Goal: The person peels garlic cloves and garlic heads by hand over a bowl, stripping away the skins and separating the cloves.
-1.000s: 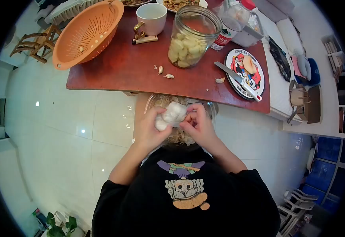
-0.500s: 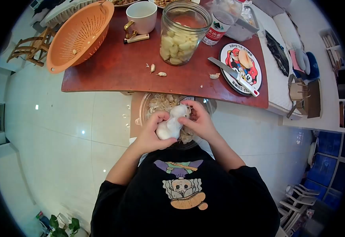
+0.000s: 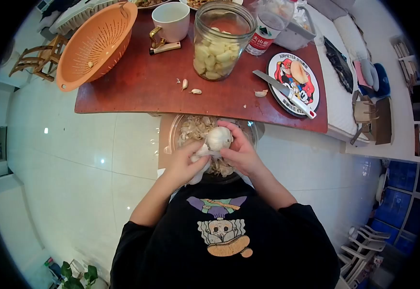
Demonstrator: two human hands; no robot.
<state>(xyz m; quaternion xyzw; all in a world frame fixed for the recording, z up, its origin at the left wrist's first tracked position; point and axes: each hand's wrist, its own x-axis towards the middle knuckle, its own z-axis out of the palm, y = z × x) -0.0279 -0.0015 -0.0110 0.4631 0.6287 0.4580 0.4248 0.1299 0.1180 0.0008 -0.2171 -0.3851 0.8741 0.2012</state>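
Observation:
A whole garlic bulb is between my hands, over the clear bowl of papery garlic skins. My right hand curls its fingers and thumb around the right side of the bulb. My left hand is closed at the bulb's stem end and on a white bundle below it; whether that is wrapping or more garlic, I cannot tell. Loose cloves lie on the red table ahead, near a glass jar of peeled cloves.
On the table stand an orange colander, a white mug, a lighter-like item and a plastic bottle. At the right, a knife lies across a patterned plate. The table's front edge is just beyond my hands.
The garlic bulb now shows bare at the top, where white covering was before. My left hand and the white bundle have shifted slightly down and left.

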